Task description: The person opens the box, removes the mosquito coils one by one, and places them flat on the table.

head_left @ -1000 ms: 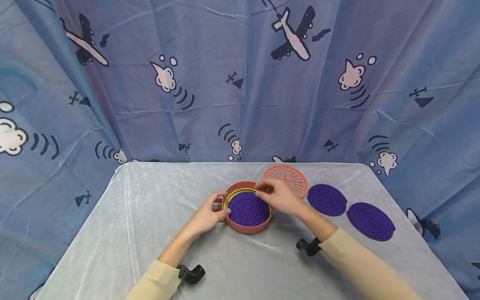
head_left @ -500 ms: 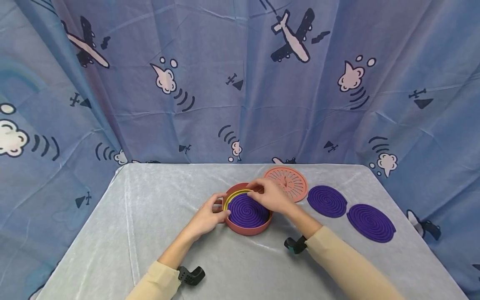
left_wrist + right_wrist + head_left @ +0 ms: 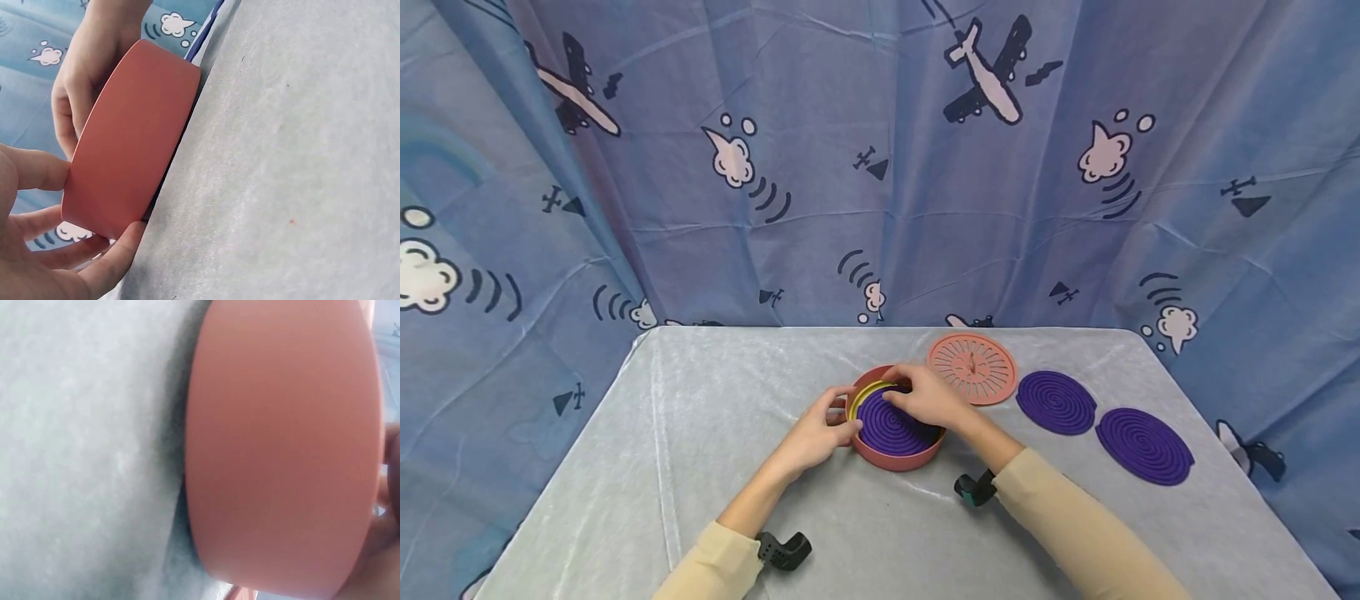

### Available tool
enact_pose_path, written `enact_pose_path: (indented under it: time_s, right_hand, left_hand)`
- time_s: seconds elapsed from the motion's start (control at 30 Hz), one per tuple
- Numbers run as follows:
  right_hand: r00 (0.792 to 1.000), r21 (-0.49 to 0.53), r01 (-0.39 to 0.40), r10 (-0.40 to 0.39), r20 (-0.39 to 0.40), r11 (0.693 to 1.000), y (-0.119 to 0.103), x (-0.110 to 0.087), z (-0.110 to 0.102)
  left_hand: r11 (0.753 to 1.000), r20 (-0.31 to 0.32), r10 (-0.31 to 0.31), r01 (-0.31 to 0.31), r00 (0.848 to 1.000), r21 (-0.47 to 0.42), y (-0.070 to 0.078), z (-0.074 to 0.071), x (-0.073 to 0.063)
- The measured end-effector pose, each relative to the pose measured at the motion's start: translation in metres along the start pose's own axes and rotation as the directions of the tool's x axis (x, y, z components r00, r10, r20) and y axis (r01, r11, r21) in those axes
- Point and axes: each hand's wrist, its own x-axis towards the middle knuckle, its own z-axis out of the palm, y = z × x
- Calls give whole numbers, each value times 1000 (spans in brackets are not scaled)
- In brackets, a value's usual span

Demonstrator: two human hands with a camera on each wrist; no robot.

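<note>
A round, reddish-orange mosquito coil holder (image 3: 891, 461) sits on the table, with a yellow ring (image 3: 859, 398) inside its wall. Within that ring lies a purple mosquito coil (image 3: 886, 427). My left hand (image 3: 815, 429) grips the holder's left side, thumb at the rim and fingers around the outer wall, as the left wrist view also shows. My right hand (image 3: 931, 398) reaches over the far right rim and pinches the coil's far edge, with curled fingers and thumb close together. That hand hides part of the coil. The right wrist view is mostly filled by the holder's wall (image 3: 284, 450).
A slotted orange lid (image 3: 972, 368) lies behind and right of the holder. Two more purple mosquito coils, a nearer-left coil (image 3: 1056, 402) and an outer coil (image 3: 1144, 445), lie flat to the right. A blue printed curtain (image 3: 880, 167) hangs behind the table (image 3: 737, 375).
My right hand has moved leftward along the coil's far edge, uncovering more of the lid. My left hand and the holder have stayed in place.
</note>
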Motion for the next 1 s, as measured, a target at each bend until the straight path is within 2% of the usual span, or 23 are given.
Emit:
enact_pose_path:
  time_s: [0.27,0.67,0.9,1.0]
  right_hand:
    - [1000,7,21,-21,-14,1000,2,1,2]
    - [997,157,63,-56,-47,986,4,-2,-9]
    - [999,169,-1,8,-37,986,7,1,-17]
    - [1000,185,-4,6,-10,983,8,2,-19]
  left_hand:
    - [1000,-2,3,-3,1000,-4,-1,-1,0]
    - [1000,-4,-5,5,1000,6,1,-1,0]
    - [1000,-3,-3,3,1000,3,1,-1,0]
    - [1000,1,-5,5,1000,-1,1,-1,0]
